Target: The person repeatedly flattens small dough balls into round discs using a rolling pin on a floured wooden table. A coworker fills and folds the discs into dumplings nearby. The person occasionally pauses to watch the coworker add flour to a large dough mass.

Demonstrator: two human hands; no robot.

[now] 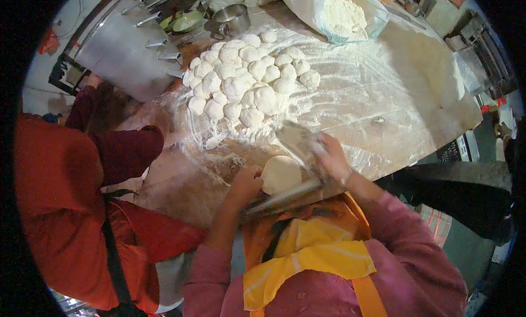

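A flat dough round [282, 175] lies on the floured wooden table in front of me. My left hand [246, 184] pinches its left edge, with the fingers curled. To the right of the round, my right hand [332, 156] is blurred by motion. It grips a flat greyish thing [295, 137], too smeared to name, which reaches left towards the dough pieces. Between the round and my apron lies what looks like a rolling pin [283, 197], slanted along the table's front edge and partly blurred. Beyond both hands rests a cluster of several floured dough balls [234, 87].
A large metal pot [123, 50] stands at the left, beside a co-worker in red [61, 185]. Towards the back are a metal mug [232, 19], a green bowl [188, 21] and an open plastic bag of flour [345, 19]. Loose flour coats the wooden tabletop [386, 91].
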